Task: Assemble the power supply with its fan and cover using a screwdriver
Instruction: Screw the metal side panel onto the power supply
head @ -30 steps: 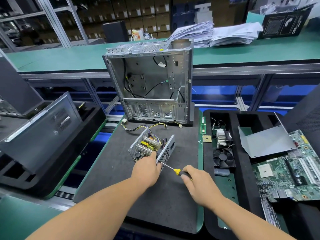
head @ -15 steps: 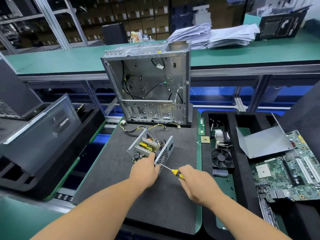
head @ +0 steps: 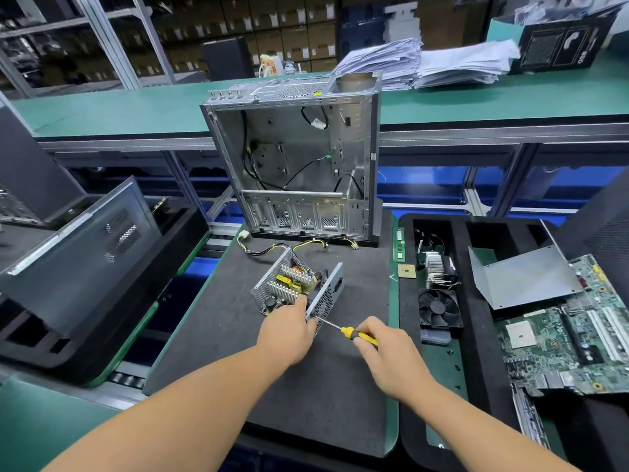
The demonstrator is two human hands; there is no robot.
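Here left hand (head: 289,332) grips power supply (head: 299,287); right hand (head: 388,352) fingers (head: 366,330) pinch screwdriver (head: 354,334).

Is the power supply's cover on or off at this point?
Off: the power supply is open on top, with heatsinks and coils showing.

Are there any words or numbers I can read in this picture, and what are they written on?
None can be read for sure.
Black box on the far bench: white marks, too blurred.
Motherboard: tiny print, too small.
Memory stick: label too small.
Tag on a cable in the computer case: unreadable.
Paper stacks: print too far away.
Power supply, screwdriver: no text visible.
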